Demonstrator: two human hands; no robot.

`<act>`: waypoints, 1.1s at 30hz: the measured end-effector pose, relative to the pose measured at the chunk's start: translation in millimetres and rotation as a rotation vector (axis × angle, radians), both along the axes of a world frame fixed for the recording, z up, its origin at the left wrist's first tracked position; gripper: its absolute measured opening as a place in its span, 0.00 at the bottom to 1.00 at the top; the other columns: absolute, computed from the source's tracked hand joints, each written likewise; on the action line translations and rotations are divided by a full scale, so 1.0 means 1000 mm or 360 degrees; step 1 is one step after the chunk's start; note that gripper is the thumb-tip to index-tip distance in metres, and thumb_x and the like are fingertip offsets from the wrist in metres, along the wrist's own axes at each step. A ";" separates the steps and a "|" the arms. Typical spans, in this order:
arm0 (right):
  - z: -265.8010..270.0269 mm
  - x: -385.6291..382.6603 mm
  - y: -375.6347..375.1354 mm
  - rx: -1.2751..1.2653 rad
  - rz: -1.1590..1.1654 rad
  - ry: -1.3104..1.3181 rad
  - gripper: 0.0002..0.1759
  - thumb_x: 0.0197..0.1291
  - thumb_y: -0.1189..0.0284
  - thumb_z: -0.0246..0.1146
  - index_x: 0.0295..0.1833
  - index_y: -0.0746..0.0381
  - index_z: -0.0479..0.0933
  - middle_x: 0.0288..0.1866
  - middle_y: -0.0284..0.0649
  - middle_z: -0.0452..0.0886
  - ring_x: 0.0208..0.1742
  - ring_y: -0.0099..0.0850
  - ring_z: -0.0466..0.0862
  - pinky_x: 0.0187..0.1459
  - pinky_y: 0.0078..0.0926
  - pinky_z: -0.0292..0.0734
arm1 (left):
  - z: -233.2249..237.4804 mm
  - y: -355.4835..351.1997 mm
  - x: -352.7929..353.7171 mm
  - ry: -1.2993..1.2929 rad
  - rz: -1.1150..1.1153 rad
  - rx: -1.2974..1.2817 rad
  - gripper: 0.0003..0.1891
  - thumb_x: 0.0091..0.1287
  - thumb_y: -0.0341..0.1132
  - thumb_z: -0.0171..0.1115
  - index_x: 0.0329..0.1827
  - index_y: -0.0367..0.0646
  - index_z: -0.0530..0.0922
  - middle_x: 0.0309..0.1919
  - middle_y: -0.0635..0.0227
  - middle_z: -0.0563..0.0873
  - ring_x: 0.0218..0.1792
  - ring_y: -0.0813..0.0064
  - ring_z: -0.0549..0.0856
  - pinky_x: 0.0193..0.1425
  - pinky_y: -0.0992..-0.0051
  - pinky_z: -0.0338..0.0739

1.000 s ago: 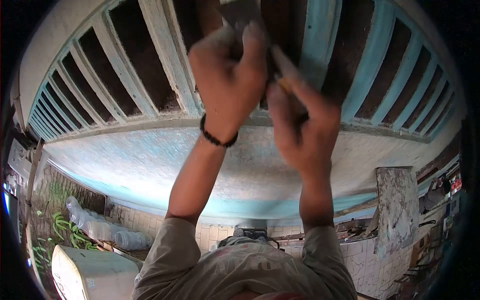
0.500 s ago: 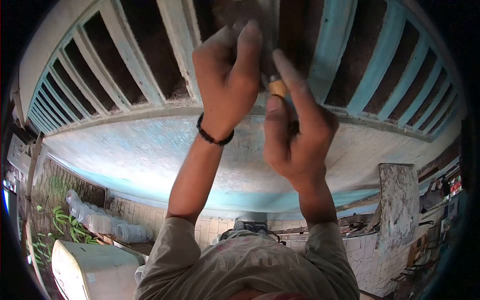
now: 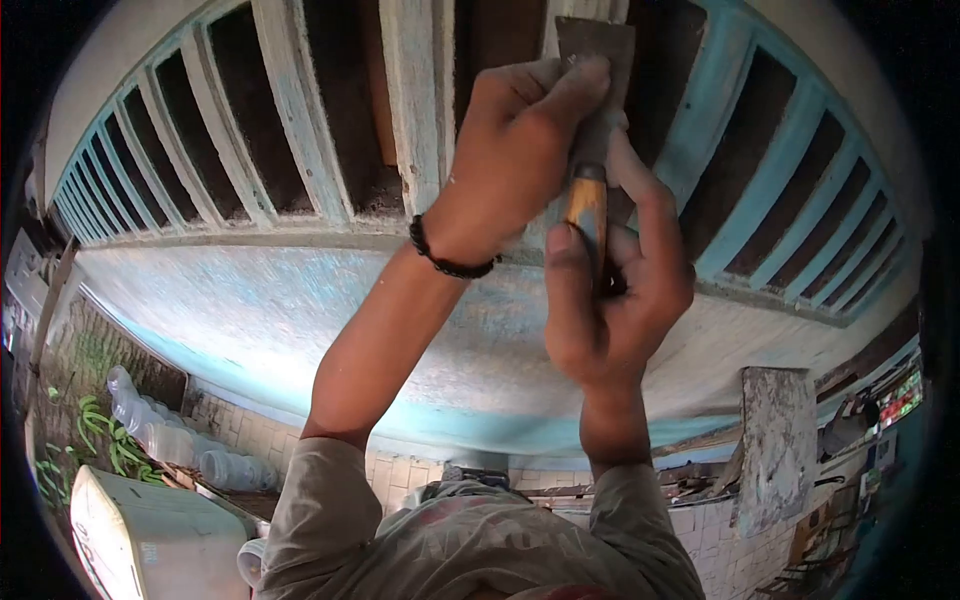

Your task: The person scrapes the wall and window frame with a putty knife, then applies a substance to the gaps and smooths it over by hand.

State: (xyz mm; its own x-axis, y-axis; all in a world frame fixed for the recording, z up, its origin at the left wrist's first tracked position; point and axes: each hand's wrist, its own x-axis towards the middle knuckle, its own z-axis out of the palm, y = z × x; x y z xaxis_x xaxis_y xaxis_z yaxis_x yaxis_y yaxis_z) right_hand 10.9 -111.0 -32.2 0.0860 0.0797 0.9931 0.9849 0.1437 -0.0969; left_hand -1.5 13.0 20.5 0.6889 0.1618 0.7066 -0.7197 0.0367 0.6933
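Observation:
A paint scraper (image 3: 590, 208) with a worn wooden handle and a flat metal blade points upward against the slatted grille. My right hand (image 3: 630, 280) is closed around the handle, its index finger stretched along the blade's edge. With thumb and fingers, my left hand (image 3: 520, 150), a dark beaded bracelet at its wrist, pinches the blade near its wide end. Behind the scraper runs a pale slat of the grille (image 3: 413, 100). Slats on the left and middle look scuffed and whitish, while those at the right keep light blue paint (image 3: 745, 150).
Below the grille, a ledge and a patchy white-and-blue wall (image 3: 300, 300) span the view. A rough board (image 3: 778, 450) leans at the right. Clear plastic containers (image 3: 215, 450), green plants (image 3: 100, 430) and a large pale box (image 3: 160, 530) stand at lower left.
Both hands and the scraper have shifted right relative to the grille. The scraper, blurred and mostly covered earlier, shows its blade and handle plainly now. My left hand still grips the blade end.

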 end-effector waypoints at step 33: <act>0.023 -0.021 0.025 0.0079 0.0397 0.0368 0.36 0.67 0.73 0.63 0.76 0.74 0.58 0.68 0.59 0.74 0.51 0.28 0.83 0.52 0.23 0.78 | 0.036 0.004 0.001 -0.0176 -0.0060 0.0001 0.16 0.77 0.41 0.58 0.36 0.38 0.86 0.28 0.69 0.87 0.27 0.82 0.82 0.34 0.80 0.75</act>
